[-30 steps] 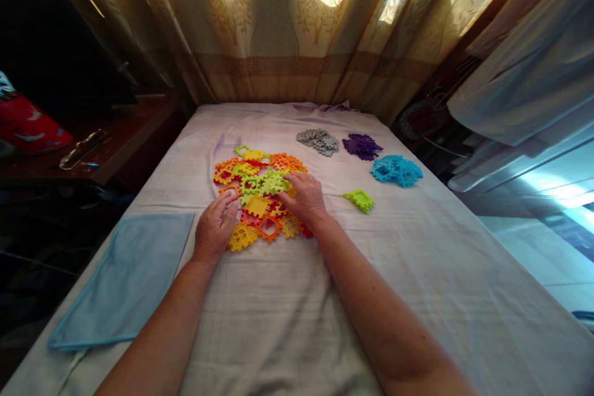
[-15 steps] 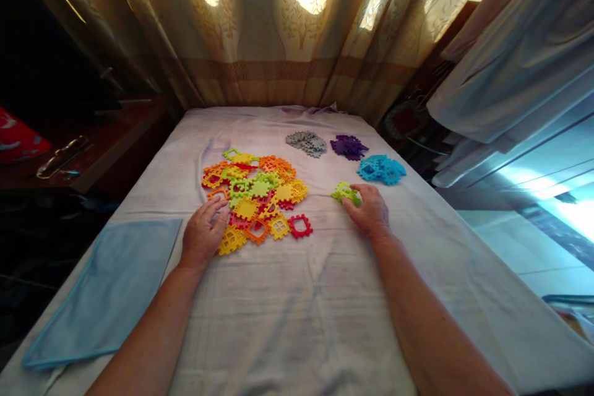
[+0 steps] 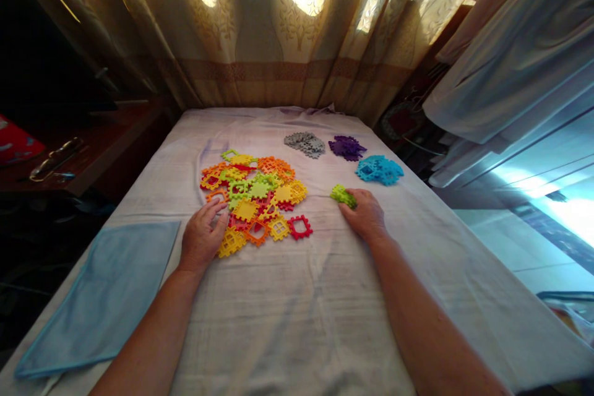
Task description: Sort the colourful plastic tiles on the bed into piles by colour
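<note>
My left hand (image 3: 203,232) rests at the left edge of a mixed pile of toothed plastic building tiles (image 3: 245,209) in yellow, orange, red and lime green. Its fingers are loosely curved with the thumb apart, and no tile shows in its grasp. To the right of the pile, my right hand (image 3: 364,213) is closed on a small bunch of lime green building tiles (image 3: 342,195) at the cloth's surface. The fingers partly hide the bunch's right side. A red frame-shaped tile (image 3: 300,226) lies at the mixed pile's right front.
Behind my right hand lie separate heaps of grey tiles (image 3: 305,144), purple tiles (image 3: 347,148) and blue tiles (image 3: 379,170). A light blue cloth mat (image 3: 99,297) covers the left front of the white-covered table (image 3: 288,334). Curtains (image 3: 260,43) hang beyond the far edge.
My right hand has drawn its fingers in around the lime green tiles, which now look more tightly bunched. My left hand stays in place at the mixed pile. The view has shifted slightly.
</note>
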The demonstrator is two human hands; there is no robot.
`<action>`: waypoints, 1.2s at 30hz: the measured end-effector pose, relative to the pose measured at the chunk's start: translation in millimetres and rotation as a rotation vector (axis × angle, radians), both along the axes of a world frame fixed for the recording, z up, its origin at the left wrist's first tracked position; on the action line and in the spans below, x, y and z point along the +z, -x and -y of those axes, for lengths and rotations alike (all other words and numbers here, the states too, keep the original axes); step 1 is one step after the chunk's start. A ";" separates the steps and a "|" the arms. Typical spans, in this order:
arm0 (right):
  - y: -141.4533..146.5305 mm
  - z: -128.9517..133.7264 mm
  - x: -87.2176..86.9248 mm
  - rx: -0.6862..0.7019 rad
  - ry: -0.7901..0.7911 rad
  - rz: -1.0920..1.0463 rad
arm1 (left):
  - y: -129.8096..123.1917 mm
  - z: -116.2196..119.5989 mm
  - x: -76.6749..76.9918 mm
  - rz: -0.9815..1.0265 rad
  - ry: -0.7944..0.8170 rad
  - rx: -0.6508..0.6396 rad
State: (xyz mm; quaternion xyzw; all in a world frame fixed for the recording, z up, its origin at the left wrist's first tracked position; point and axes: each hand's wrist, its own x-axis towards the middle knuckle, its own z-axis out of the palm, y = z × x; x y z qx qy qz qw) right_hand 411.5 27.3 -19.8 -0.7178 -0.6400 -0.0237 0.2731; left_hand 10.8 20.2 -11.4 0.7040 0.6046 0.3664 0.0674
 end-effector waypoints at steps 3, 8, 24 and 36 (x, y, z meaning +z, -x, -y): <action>0.0 -16.0 -5.1 0.027 -0.022 -0.017 | -0.4 0.1 -0.2 -0.006 0.000 0.006; 9.7 -53.8 -8.7 0.033 -0.060 -0.079 | -0.7 0.2 -1.0 -0.013 -0.009 0.005; 102.5 -63.0 21.7 0.128 -0.149 -0.076 | -2.2 0.6 -3.3 -0.056 -0.023 0.015; 157.3 -75.6 42.9 0.518 0.206 0.089 | -0.8 1.5 -5.6 -0.067 -0.054 0.004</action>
